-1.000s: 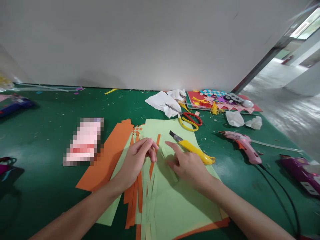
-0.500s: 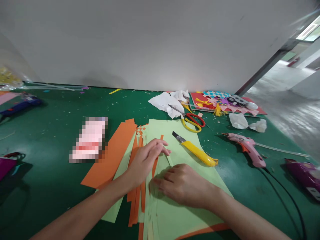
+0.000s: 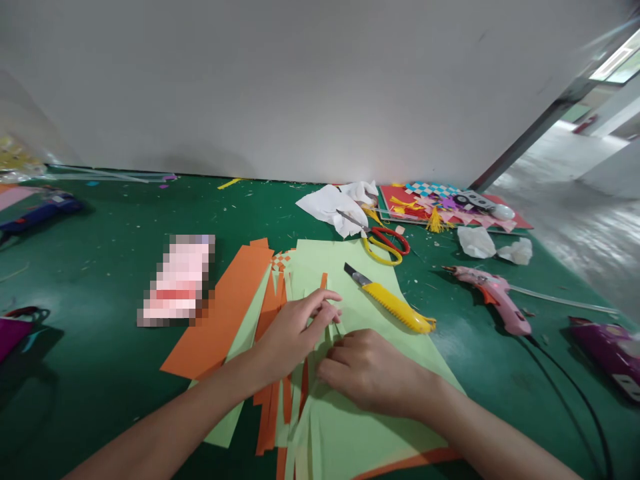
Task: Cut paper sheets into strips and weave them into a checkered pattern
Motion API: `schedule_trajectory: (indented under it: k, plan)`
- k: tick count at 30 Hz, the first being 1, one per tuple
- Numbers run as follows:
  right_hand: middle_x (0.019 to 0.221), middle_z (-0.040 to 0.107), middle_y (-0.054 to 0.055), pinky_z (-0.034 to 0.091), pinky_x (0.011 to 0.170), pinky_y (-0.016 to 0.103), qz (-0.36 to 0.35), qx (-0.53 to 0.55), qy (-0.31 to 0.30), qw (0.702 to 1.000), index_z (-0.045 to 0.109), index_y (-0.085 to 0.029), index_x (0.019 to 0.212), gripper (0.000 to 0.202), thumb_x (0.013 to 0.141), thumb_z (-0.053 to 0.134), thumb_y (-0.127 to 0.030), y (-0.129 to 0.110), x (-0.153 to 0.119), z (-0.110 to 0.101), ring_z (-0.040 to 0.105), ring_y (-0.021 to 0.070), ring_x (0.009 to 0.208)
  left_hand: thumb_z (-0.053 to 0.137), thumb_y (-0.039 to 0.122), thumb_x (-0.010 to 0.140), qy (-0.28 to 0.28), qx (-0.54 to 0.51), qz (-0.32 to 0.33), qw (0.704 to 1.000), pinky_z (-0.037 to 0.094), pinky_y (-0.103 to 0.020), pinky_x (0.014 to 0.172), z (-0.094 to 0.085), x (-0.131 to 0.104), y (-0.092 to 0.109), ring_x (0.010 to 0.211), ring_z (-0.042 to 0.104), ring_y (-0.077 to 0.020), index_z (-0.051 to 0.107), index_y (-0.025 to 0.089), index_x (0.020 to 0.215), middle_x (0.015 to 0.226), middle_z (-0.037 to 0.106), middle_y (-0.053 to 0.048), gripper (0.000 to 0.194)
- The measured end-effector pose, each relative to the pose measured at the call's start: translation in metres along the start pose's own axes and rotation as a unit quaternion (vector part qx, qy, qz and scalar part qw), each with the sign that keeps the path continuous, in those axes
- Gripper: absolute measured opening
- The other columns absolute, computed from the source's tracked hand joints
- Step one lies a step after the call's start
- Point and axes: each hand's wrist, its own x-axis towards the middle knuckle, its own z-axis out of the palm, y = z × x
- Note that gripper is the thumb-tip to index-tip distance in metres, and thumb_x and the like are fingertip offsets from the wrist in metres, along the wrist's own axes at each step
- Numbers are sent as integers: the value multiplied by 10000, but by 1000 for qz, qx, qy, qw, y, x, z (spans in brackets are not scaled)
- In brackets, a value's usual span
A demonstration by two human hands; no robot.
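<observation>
My left hand [image 3: 297, 327] is over the paper strips, thumb and fingers drawn together on a narrow green paper strip [image 3: 337, 328]. Close beside it, my right hand [image 3: 363, 370] is curled into a loose fist around the lower part of green strips; its fingertips are partly hidden. Beneath both hands lies a light green paper sheet [image 3: 390, 407]. Orange paper strips [image 3: 267, 407] fan out toward me on the left, with a small orange-and-white checkered weave [image 3: 281, 261] at their far end. A yellow utility knife [image 3: 395, 303] rests on the sheet, its blade out.
Wide orange paper [image 3: 220, 307] and a blurred pink object [image 3: 180, 277] lie to the left. Scissors [image 3: 383, 243] and white crumpled paper [image 3: 333, 207] are behind. A pink glue gun [image 3: 493, 297] with a trailing cord is at right, near a purple object [image 3: 607, 357]. A grey panel [image 3: 280, 93] stands behind.
My left hand's thumb and fingers have shifted slightly down onto the strip. My right hand has edged right, and the green strips beneath it have bent and spread.
</observation>
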Motion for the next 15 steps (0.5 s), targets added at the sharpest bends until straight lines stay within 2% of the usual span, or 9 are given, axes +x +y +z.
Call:
schedule_trajectory:
  k: [5,9,12,15]
  plan:
    - [704,597,-1,338,566,281,5,109,76,991,583,-190,819,230,951,395,-185,2,3,-11,510,130,648,371,406,967,19,-22,4,1000,444,-275,784,1,-1,0,920,640,-204,601,242,1104,937,699,-22,313]
    - [754,615,10,407,620,245,56,256,190,946,568,-196,883,122,941,461,-199,3,0,-20,532,122,692,356,388,977,53,-68,23,996,432,-282,863,1,-1,-2,940,634,-195,622,224,1085,948,705,-26,330]
    - [747,602,-4,428,595,235,160,331,298,881,546,-216,888,41,916,519,-204,6,-5,-22,541,111,651,341,392,983,53,-80,16,995,407,-284,914,1,-1,-2,978,626,-193,635,226,1078,975,709,-25,351]
    - [653,550,-37,384,488,215,270,437,388,765,512,-228,862,84,932,507,-276,11,-9,-25,504,98,539,335,411,982,46,-73,-1,996,402,-293,918,1,-1,-2,999,622,-204,645,226,1054,970,712,-22,368]
